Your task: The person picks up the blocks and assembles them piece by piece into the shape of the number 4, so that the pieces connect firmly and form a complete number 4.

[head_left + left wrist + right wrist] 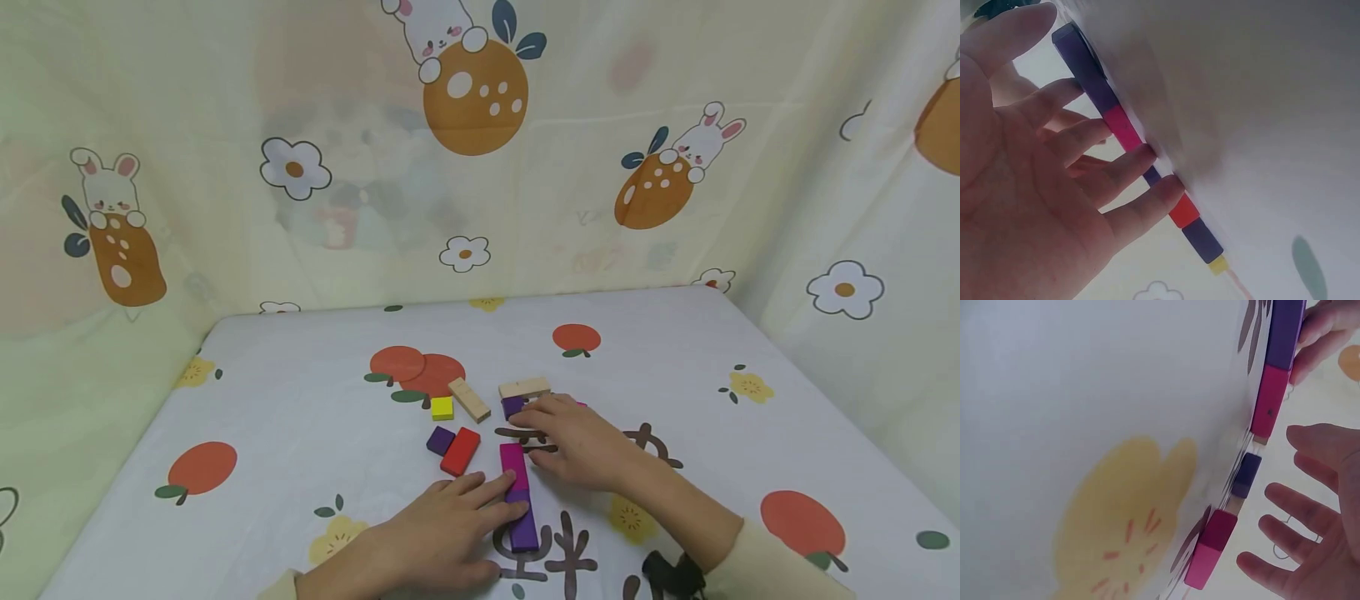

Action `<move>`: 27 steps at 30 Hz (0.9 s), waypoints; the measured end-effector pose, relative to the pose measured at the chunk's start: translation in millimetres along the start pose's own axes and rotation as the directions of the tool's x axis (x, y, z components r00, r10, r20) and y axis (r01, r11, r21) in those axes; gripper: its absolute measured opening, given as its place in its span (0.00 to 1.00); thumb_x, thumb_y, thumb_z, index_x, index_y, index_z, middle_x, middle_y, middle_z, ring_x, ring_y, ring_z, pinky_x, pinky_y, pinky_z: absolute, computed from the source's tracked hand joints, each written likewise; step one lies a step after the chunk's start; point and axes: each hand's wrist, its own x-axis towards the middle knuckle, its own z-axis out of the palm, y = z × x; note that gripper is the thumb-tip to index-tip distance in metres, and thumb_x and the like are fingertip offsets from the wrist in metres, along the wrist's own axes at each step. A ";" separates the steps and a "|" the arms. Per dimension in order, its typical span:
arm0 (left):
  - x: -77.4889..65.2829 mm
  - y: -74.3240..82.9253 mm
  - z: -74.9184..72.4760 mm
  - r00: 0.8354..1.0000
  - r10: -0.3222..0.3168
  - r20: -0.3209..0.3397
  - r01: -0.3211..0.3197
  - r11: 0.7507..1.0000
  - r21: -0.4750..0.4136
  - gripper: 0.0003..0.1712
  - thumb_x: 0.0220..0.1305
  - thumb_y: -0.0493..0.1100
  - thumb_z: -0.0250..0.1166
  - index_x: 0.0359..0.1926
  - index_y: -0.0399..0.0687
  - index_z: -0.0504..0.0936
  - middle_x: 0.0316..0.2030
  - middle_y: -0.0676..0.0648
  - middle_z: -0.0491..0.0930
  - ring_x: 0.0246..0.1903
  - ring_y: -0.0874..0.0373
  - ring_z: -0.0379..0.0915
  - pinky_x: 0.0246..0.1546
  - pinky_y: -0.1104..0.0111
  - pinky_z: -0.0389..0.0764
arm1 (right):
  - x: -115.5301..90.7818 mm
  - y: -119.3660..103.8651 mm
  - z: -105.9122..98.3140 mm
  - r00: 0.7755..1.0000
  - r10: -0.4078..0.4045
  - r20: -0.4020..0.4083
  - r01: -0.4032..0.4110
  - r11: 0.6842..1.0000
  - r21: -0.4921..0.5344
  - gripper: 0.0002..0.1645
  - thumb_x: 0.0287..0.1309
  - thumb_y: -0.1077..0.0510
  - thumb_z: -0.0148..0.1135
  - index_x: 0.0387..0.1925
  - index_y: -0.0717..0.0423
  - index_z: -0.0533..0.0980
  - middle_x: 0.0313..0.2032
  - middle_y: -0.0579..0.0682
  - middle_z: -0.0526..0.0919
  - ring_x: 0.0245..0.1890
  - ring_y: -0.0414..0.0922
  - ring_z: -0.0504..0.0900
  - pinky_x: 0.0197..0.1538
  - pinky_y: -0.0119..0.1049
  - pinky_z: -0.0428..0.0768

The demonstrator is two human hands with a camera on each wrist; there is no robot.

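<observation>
My left hand [450,533] lays its outstretched fingers against a long purple block [523,527] and the magenta block [513,467] that stands end to end with it. In the left wrist view those fingers are straight and the thumb is spread away. Over the table to the right, my right hand [581,442] hovers with loosely spread fingers, holding nothing. Nearest to it are a small purple block [513,407] and a pink block [1211,549], mostly hidden behind the hand in the head view.
Left of the row lie a red block [461,452], a dark purple block [440,440] and a yellow block [442,408]. One plain wooden block [469,400] lies slantwise; another wooden block [524,387] is farther back. A patterned curtain [360,250] bounds the cloth-covered table [300,400].
</observation>
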 end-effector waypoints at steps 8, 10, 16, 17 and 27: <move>0.3 -0.1 0.1 1.000 0.001 0.004 -0.001 1.000 0.005 0.40 0.66 0.62 0.67 0.76 0.76 0.65 0.80 0.59 0.58 0.78 0.47 0.58 0.71 0.43 0.69 | 6.2 2.5 -3.9 0.999 0.028 0.019 -0.028 1.000 -0.015 0.28 0.62 0.53 0.71 0.64 0.47 0.79 0.62 0.54 0.81 0.65 0.54 0.77 0.66 0.55 0.78; 0.3 0.4 -0.2 1.000 0.002 0.002 -0.002 1.000 0.004 0.40 0.66 0.62 0.68 0.76 0.76 0.65 0.80 0.59 0.58 0.77 0.47 0.58 0.71 0.43 0.69 | 7.7 2.7 -4.3 1.000 0.024 0.018 -0.023 1.000 -0.014 0.28 0.63 0.53 0.71 0.64 0.48 0.79 0.62 0.54 0.81 0.65 0.54 0.77 0.66 0.55 0.78; 0.4 1.2 -0.9 1.000 0.001 -0.001 -0.001 1.000 -0.004 0.39 0.65 0.61 0.68 0.76 0.76 0.66 0.79 0.59 0.59 0.77 0.47 0.59 0.70 0.43 0.70 | 13.4 4.6 -4.4 1.000 0.024 0.015 -0.024 1.000 -0.012 0.27 0.63 0.53 0.71 0.63 0.49 0.79 0.62 0.54 0.82 0.64 0.53 0.78 0.66 0.54 0.79; 0.5 1.2 -1.1 1.000 0.002 -0.001 -0.002 1.000 -0.002 0.39 0.65 0.61 0.68 0.76 0.76 0.66 0.79 0.60 0.59 0.77 0.47 0.59 0.70 0.43 0.70 | 14.5 5.2 -4.3 1.000 0.024 0.011 -0.024 1.000 -0.010 0.27 0.63 0.53 0.71 0.63 0.49 0.79 0.62 0.54 0.82 0.64 0.53 0.78 0.65 0.54 0.79; -0.8 1.8 -4.4 1.000 -0.010 0.012 0.010 1.000 -0.012 0.39 0.65 0.61 0.68 0.76 0.75 0.66 0.79 0.60 0.59 0.78 0.48 0.58 0.71 0.43 0.69 | 26.2 6.8 -3.7 1.000 0.025 0.008 -0.025 1.000 -0.015 0.27 0.64 0.53 0.70 0.64 0.50 0.79 0.62 0.53 0.81 0.65 0.54 0.78 0.66 0.53 0.79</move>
